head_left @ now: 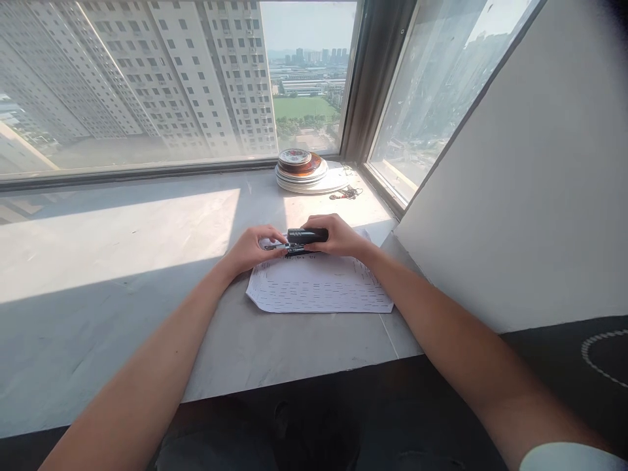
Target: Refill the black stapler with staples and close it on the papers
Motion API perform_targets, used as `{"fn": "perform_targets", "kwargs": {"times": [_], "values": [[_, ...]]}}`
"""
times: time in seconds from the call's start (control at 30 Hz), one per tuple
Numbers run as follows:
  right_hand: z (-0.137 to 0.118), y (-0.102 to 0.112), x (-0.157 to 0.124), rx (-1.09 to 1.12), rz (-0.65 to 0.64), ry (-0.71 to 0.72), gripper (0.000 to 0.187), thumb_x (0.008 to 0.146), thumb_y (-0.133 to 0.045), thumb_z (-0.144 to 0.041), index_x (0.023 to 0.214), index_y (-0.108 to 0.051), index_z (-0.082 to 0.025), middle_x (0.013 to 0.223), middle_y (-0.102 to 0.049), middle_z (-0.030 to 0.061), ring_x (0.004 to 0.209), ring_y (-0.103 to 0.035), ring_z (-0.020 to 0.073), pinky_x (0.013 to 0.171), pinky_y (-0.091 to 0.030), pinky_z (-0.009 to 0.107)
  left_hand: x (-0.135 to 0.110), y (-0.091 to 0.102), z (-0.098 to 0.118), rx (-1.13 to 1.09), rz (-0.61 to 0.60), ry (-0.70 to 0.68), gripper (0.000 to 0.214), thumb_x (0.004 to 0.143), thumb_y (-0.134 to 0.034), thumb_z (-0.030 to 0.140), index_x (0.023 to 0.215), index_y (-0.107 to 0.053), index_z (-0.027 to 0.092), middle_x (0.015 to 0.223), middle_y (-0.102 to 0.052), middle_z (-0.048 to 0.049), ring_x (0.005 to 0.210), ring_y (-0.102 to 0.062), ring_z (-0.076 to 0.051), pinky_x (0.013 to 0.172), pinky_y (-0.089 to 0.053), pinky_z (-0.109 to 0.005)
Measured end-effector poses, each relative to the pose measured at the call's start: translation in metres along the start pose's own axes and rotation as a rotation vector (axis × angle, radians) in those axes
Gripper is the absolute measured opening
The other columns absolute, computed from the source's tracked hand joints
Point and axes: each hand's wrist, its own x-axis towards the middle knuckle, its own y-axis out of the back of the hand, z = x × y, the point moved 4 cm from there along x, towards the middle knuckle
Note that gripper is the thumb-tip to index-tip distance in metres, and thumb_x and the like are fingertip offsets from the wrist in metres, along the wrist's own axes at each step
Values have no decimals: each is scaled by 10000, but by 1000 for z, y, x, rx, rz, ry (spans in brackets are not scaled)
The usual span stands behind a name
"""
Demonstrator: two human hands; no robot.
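Note:
A black stapler [307, 235] lies across the top part of a white sheet of paper [318, 297], its upper arm raised away from the metal part beneath. My right hand [337, 235] is closed around the stapler's right end, thumb below and fingers over the top. From the other side my left hand [255, 247] pinches at the silvery metal part at the stapler's left end. Whether it also holds small staples is too fine to make out. Rows of short dark dashes cover the paper, and a few larger dark marks sit just below the stapler.
Beyond my hands, a stack of plates [301, 180] stands in the window corner. A small dark tangled cord with beads [346, 193] lies by it. Windows border the pale ledge [122, 275] at the back, and a white wall [530, 163] rises on the right.

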Motion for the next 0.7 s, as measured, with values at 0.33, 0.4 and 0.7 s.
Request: {"fn": "perform_targets", "kwargs": {"times": [0.33, 0.4, 0.7], "values": [[9, 17, -6, 145, 8, -9, 261, 823, -804, -361, 984, -747, -163, 827, -625, -7, 744, -515, 131, 659, -360, 290, -6, 3, 12, -167, -123, -81, 332, 926, -719, 432, 1229, -778, 308, 1314, -713, -96, 1246, -629, -280, 1114, -444, -475], [8, 18, -6, 164, -22, 1, 269, 811, -817, -379, 962, -750, -167, 810, -611, -14, 730, -509, 127, 649, -358, 287, -6, 3, 16, -215, -201, -105, 357, 930, -710, 450, 1252, -769, 307, 1340, -703, -109, 1279, -616, -300, 1123, -441, -490], [-22, -9, -1, 249, -172, 122, 297, 826, -817, -385, 1028, -752, -178, 877, -646, 7, 748, -565, 129, 666, -426, 271, -3, -5, 8, -258, -193, -78, 548, 612, -962, 469, 1081, -786, 246, 1021, -751, -90, 974, -657, -250, 851, -484, -377]]}}
